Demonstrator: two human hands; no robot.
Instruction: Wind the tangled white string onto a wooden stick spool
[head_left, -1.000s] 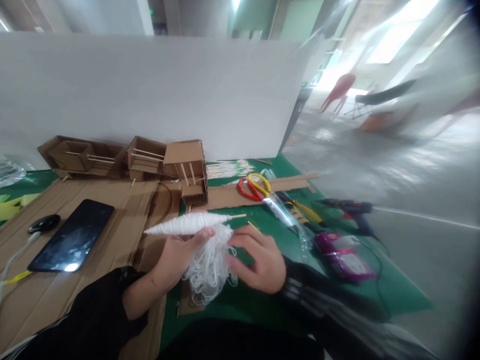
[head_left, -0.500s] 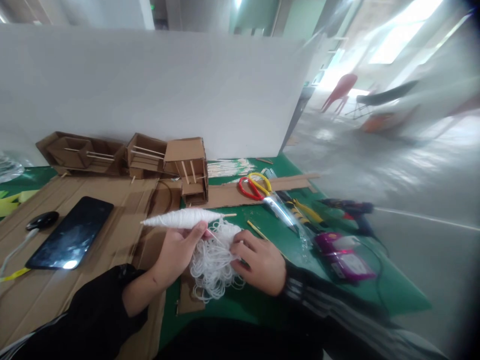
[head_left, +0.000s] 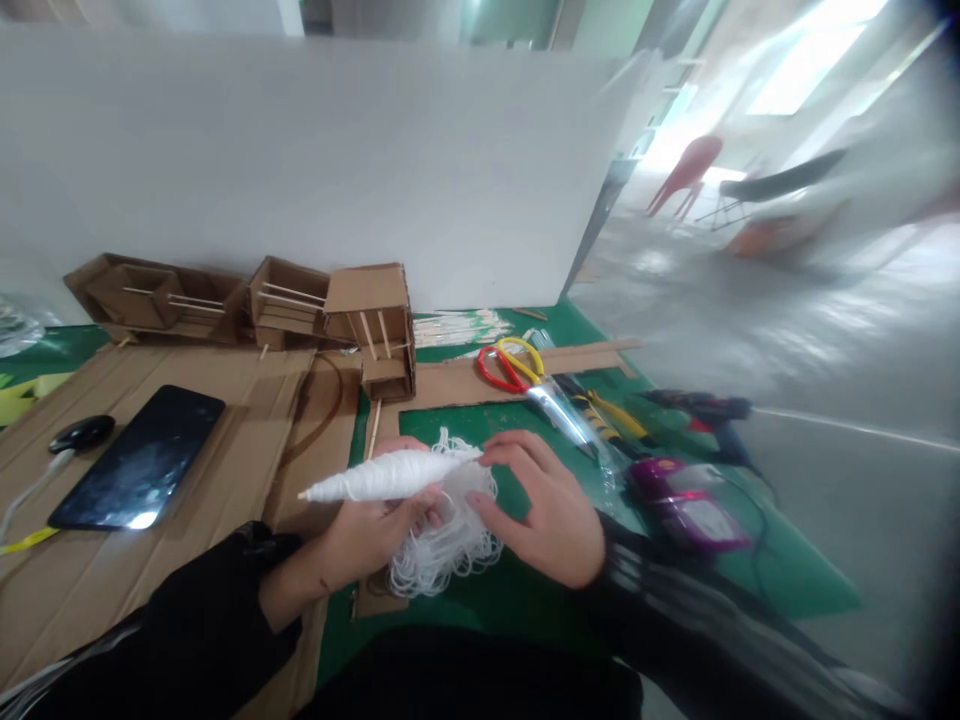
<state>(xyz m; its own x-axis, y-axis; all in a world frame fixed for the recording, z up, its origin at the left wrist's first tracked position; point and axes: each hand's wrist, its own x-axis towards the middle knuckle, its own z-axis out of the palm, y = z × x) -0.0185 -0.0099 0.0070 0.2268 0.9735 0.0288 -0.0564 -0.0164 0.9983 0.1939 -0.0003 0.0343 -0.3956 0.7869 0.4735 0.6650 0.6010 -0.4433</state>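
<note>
Clock directions are taken from the wound spindle, with twelve pointing away from the wearer. The spindle (head_left: pixel 397 475), a stick wrapped in white cord, lies across the front of the wearer, its ends towards nine and three, the left end slightly lower. The left hand (head_left: pixel 379 530), at six o'clock, holds it from below, thumb on the near side and fingers curled behind. The right hand (head_left: pixel 551 515) is at three to four o'clock. Its forefinger is at the spindle's right end, and thumb and forefinger stand moderately apart; whether the hand grips any cord cannot be told.

Condition of work: wrapping covers most of the visible stick, thickest at mid-length, with a short pale tip bare at nine o'clock. The right tip is obscured by the fingers. A considerable loose heap of cord (head_left: pixel 446 560) is unwound at five o'clock, in looped tangles. In this inspector's judgement, winding is well advanced but incomplete. No cut end is discernible.

Surroundings: scissors (head_left: pixel 534 392) at two o'clock on the green table (head_left: pixel 810 585); a purple device (head_left: pixel 697 510) near three; a phone (head_left: pixel 139 455) at nine; a cardboard box structure (head_left: pixel 369 290) at twelve, extending towards ten.
</note>
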